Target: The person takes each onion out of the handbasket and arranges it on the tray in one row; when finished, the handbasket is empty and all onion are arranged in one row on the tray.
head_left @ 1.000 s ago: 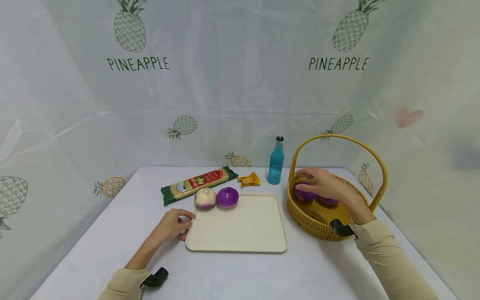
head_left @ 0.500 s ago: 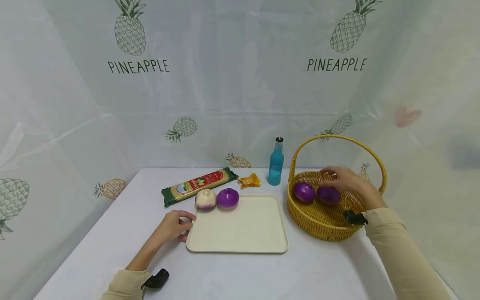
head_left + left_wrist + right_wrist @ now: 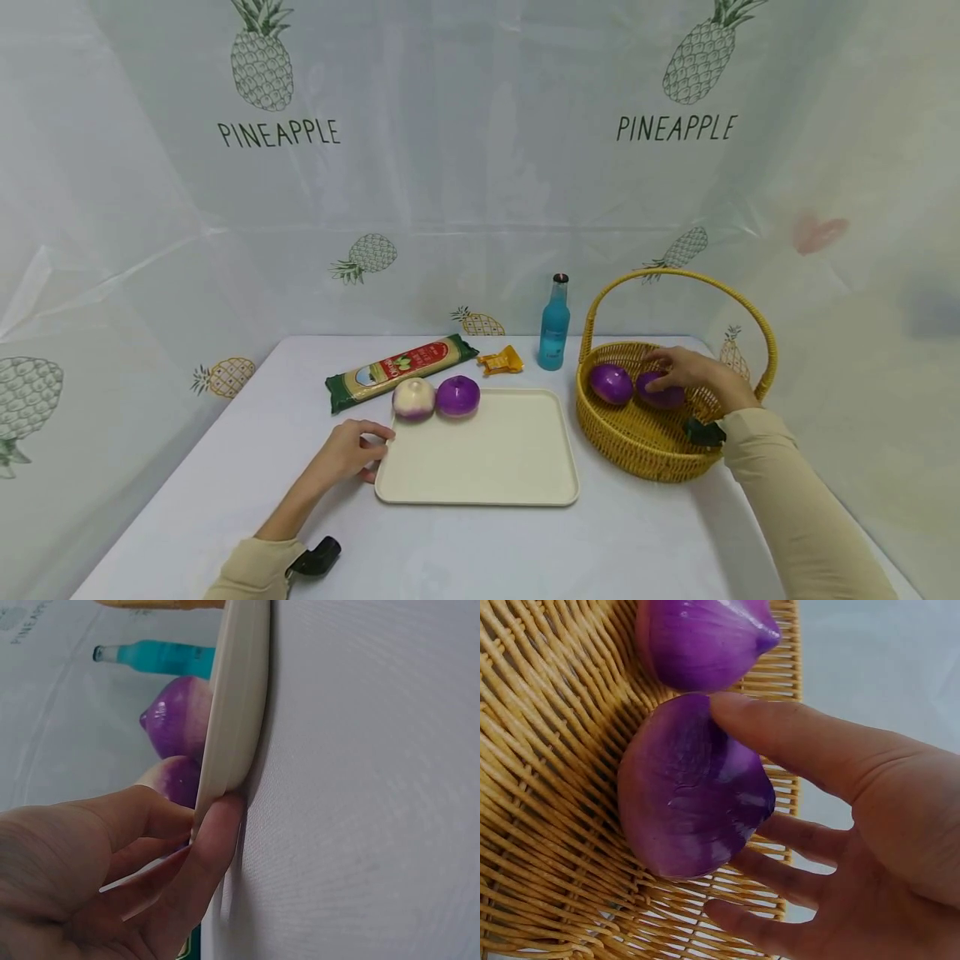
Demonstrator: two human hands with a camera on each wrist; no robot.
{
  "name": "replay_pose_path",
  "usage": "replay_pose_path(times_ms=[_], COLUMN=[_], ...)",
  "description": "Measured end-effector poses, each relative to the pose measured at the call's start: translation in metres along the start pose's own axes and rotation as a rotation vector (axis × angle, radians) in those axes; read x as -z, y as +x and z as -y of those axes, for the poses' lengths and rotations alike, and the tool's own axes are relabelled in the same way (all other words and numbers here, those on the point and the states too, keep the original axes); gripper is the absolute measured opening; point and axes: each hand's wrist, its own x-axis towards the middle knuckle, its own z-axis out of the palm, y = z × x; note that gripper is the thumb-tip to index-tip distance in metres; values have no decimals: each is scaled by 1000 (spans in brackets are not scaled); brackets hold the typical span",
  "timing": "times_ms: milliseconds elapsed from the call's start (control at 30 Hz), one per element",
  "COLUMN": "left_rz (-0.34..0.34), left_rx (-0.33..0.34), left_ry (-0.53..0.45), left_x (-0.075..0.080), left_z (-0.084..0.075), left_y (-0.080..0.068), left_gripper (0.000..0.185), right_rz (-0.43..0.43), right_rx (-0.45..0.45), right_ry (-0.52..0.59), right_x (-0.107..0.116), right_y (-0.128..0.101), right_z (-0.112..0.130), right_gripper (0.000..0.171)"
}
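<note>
My left hand [image 3: 347, 450] pinches the left rim of a cream tray [image 3: 480, 467], thumb and a finger on its edge in the left wrist view. On the tray's back left corner sit a white-and-purple onion [image 3: 413, 399] and a purple onion [image 3: 458, 396]. At the right, my right hand [image 3: 686, 367] reaches into a yellow wicker basket [image 3: 637, 454]. Its fingers are spread around a shiny purple onion [image 3: 694, 795]; the thumb tip meets the onion's edge and the other fingers lie on the far side. A second purple onion [image 3: 612, 384] rests beside it in the basket.
A noodle packet [image 3: 401, 372] lies behind the tray, with a small orange wrapped snack [image 3: 501, 360] near its right end. A blue bottle [image 3: 554, 323] stands upright left of the basket. The basket's tall handle [image 3: 678, 271] arches above the right hand.
My right hand has moved right from above the left onion in the basket, then down to the right one. The left hand has stayed at the tray's rim.
</note>
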Motion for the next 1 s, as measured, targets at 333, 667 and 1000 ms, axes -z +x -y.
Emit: replay_pose_path(times_ms=[333, 667, 1000], left_rz=[-4, -7, -13], left_rx=[0, 17, 15], left_ry=[2, 12, -3], left_x=[0, -2, -2], left_z=[0, 0, -1], left_y=[1, -4, -3], left_gripper=[27, 25, 26], right_rz=[26, -6, -128], right_rx=[6, 48, 129], right_ry=[12, -23, -104], right_x=[0, -2, 17], right_y=[0, -4, -14], right_z=[-3, -1, 29], right_gripper=[59, 52, 50])
